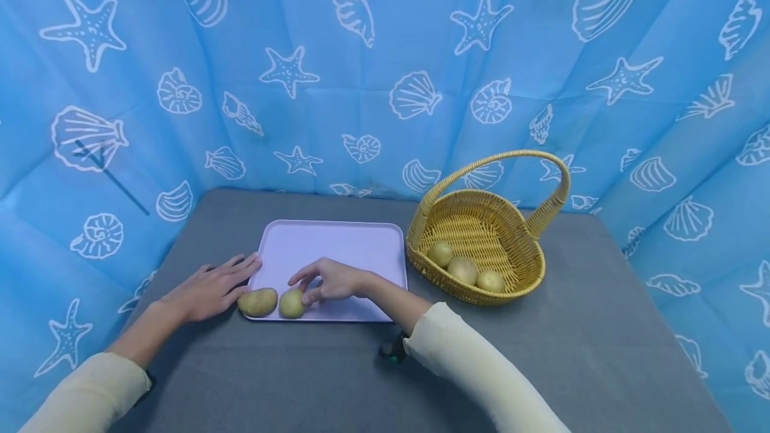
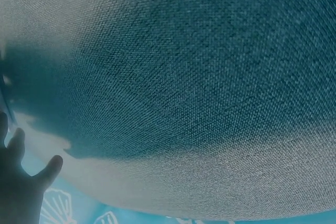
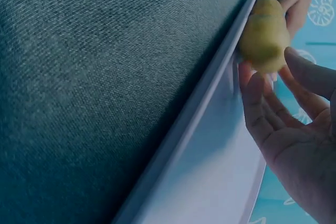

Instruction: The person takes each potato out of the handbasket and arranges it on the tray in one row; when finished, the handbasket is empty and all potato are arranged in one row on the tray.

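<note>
In the head view, two potatoes lie along the near left part of a pale lilac tray [image 1: 337,246]. The left potato [image 1: 259,301] is longer and sits at the tray's corner. Right beside it is a rounder potato [image 1: 292,303]. My right hand [image 1: 331,279] is at this rounder potato, its fingers loosely bent and its thumb by the potato's right side. In the right wrist view, thumb and fingers stand apart around the near end of the potato [image 3: 265,45]. My left hand [image 1: 210,289] rests at the tray's left edge, fingers extended.
A yellow wicker basket [image 1: 415,252] with a tall handle stands to the right of the tray, holding three potatoes [image 1: 462,270] along its near side. A grey cloth [image 1: 571,326] covers the table. Blue shell-printed curtains [image 1: 385,52] hang behind and at the sides.
</note>
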Tool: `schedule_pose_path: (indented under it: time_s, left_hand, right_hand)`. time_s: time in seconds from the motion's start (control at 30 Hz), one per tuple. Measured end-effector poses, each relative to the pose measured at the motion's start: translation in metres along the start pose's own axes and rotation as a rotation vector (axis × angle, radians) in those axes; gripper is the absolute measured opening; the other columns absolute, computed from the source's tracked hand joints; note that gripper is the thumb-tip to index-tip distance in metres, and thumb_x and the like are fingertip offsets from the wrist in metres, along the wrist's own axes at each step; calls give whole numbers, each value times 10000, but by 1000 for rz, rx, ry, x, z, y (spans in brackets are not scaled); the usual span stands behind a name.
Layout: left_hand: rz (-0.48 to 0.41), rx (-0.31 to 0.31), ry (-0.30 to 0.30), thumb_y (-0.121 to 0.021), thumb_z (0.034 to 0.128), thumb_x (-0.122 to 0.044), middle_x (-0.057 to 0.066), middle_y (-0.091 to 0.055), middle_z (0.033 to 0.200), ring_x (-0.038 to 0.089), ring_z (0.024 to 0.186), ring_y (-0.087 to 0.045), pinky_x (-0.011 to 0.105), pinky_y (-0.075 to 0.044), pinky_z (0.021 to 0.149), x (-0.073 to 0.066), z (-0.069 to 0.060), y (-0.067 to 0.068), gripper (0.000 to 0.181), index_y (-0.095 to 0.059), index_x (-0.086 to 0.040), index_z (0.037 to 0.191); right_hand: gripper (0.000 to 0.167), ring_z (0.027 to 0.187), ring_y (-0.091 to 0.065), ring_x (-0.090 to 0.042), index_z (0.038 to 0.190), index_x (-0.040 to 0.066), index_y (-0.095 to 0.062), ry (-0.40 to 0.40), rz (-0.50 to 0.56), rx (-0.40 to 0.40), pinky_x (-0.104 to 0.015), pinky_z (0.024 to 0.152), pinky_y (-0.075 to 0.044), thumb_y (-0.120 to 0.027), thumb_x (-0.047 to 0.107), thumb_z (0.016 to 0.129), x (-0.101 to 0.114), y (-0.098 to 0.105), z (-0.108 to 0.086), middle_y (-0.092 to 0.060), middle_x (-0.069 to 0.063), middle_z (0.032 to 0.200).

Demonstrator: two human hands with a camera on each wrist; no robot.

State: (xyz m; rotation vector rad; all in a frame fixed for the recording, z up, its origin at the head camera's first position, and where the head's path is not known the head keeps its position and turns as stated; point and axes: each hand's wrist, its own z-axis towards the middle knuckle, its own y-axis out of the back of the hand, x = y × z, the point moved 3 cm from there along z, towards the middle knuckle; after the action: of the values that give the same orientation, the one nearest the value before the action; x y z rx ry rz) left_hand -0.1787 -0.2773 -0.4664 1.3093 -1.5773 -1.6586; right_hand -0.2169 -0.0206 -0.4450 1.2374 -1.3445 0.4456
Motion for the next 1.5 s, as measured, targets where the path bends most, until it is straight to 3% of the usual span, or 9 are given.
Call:
schedule_pose_path:
  time_s: [0.43, 0.67, 0.8, 0.93, 1.03, 1.13, 1.4, 1.5]
  left_hand:
    - [-12, -7, -11, -457, 1059, -365, 183, -320, 1586, 467, 1441, -264, 778, -205, 1039, -1, 0, 1, 561, -355, -107, 1547]
    - [1, -5, -9, -466, 1054, -373, 182, -333, 1581, 471, 1438, -268, 775, -209, 1041, -1, 1, 4, 563, -367, -113, 1543]
    - [21, -12, -15, -485, 1046, -367, 181, -357, 1570, 466, 1431, -290, 769, -230, 1037, -2, 0, 6, 564, -386, -99, 1533]
    - [28, -3, -13, -484, 1047, -369, 171, -361, 1571, 455, 1435, -292, 763, -237, 1041, -4, -1, 4, 569, -384, -92, 1533]
    - [23, -5, -11, -491, 1044, -367, 170, -366, 1569, 456, 1435, -293, 763, -238, 1042, -5, -1, 5, 569, -389, -90, 1530]
    - [18, -9, -14, -498, 1043, -351, 175, -367, 1566, 458, 1434, -294, 762, -240, 1043, -7, -2, 7, 564, -392, -80, 1526]
    - [24, -9, -18, -497, 1045, -341, 174, -362, 1569, 456, 1434, -296, 760, -246, 1042, -8, -2, 7, 560, -388, -81, 1528]
    - [23, -9, -20, -495, 1045, -341, 175, -362, 1569, 455, 1433, -296, 761, -247, 1039, -8, -2, 7, 559, -387, -82, 1529]
  right_hand:
    - [463, 1098, -634, -220, 1393, -6, -535, 19, -20, 9, -218, 880, -514, -635, -5, 941, 4, -1, -4, -639, -162, 1218]
    - [455, 1200, -595, -351, 1388, -17, -535, 75, -65, 44, -216, 923, -509, -615, -52, 942, 17, 18, -28, -606, -226, 1281]
    - [455, 1166, -626, -362, 1374, 22, -558, 41, -124, 98, -217, 888, -530, -618, -68, 933, 30, 34, -57, -619, -213, 1277]
    - [495, 1168, -627, -234, 1383, 43, -556, 7, -200, 128, -281, 944, -523, -655, -54, 908, 40, 55, -95, -640, -125, 1280]
    - [531, 1182, -606, -163, 1397, 44, -544, -2, -245, 132, -347, 991, -505, -688, -22, 890, 40, 74, -125, -638, -76, 1292]
    - [559, 1189, -606, -192, 1414, 50, -529, -28, -256, 123, -404, 1005, -498, -703, 9, 884, 35, 92, -153, -637, -66, 1297]
    - [640, 1307, -495, -427, 1470, -39, -418, -123, -72, 88, -550, 1084, -394, -697, 21, 897, -1, 138, -219, -494, -227, 1450]
    - [659, 1350, -434, -465, 1483, -53, -384, -160, -15, 72, -543, 1099, -376, -698, 63, 915, -17, 154, -237, -436, -264, 1488]
